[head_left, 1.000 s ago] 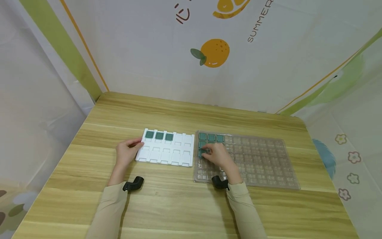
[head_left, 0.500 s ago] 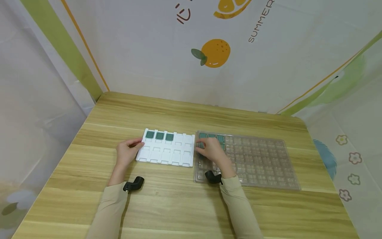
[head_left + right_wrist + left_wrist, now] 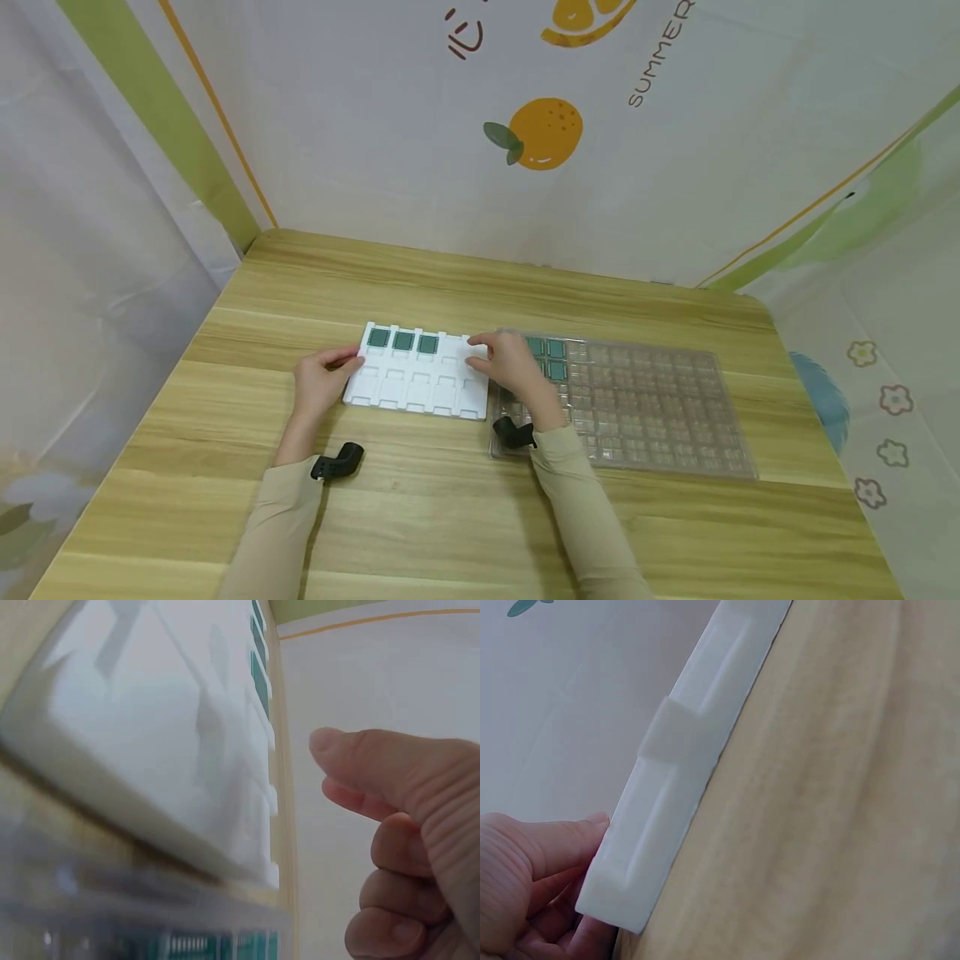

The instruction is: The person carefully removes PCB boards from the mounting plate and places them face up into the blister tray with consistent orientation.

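Note:
In the head view my left hand (image 3: 324, 379) pinches the left edge of a white plastic tray (image 3: 408, 369); the left wrist view shows the thumb against the tray's side. Three square green chips (image 3: 403, 341) sit in its far-row pockets at the left. My right hand (image 3: 510, 364) is over the tray's right end, thumb and index finger stretched out with a gap and nothing seen between them. In the right wrist view the other fingers (image 3: 397, 896) are curled in. Below it, a clear blister tray (image 3: 660, 408) holds more green chips (image 3: 557, 370), partly hidden by the hand.
Both trays lie side by side on a wood-grain table (image 3: 420, 508). The clear tray's many pockets extend to the right. A white printed curtain (image 3: 375, 150) hangs behind the table and at its sides. A black wrist mount (image 3: 513, 432) sits on each forearm.
My right hand has come away from the green chips in the clear tray and moved left over the white tray's right end. The left hand stays at the white tray's edge.

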Available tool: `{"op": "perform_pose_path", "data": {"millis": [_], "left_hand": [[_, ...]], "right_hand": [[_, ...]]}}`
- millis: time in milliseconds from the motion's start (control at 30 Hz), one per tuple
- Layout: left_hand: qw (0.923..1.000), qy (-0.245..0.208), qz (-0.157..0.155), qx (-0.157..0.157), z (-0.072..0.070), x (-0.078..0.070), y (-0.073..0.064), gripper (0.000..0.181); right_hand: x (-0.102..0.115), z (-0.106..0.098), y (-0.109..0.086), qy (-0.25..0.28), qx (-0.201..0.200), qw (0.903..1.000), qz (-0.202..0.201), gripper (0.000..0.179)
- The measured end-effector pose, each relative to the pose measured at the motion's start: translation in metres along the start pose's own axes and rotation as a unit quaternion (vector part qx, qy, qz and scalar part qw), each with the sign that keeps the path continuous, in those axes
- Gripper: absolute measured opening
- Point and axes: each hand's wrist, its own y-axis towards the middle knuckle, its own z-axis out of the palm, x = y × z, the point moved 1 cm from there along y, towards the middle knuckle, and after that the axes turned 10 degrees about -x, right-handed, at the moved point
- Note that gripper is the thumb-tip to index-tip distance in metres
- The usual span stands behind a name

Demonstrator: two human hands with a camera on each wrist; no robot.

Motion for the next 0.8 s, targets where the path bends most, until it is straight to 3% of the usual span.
{"op": "perform_pose_path", "data": {"millis": [233, 600, 800], "left_hand": [[1.0000, -0.001, -0.002, 0.001, 0.000, 0.001, 0.000, 0.020], [1.0000, 0.002, -0.005, 0.005, 0.000, 0.001, 0.000, 0.022], [0.9999, 0.003, -0.011, 0.003, 0.000, 0.000, 0.000, 0.022]], "right_hand": [[0.007, 0.008, 0.010, 0.022, 0.025, 0.9992, 0.022, 0.029], [0.017, 0.019, 0.026, 0.018, 0.028, 0.9995, 0.001, 0.029], [0.021, 0.026, 0.035, 0.014, 0.048, 0.9987, 0.010, 0.032]]}}
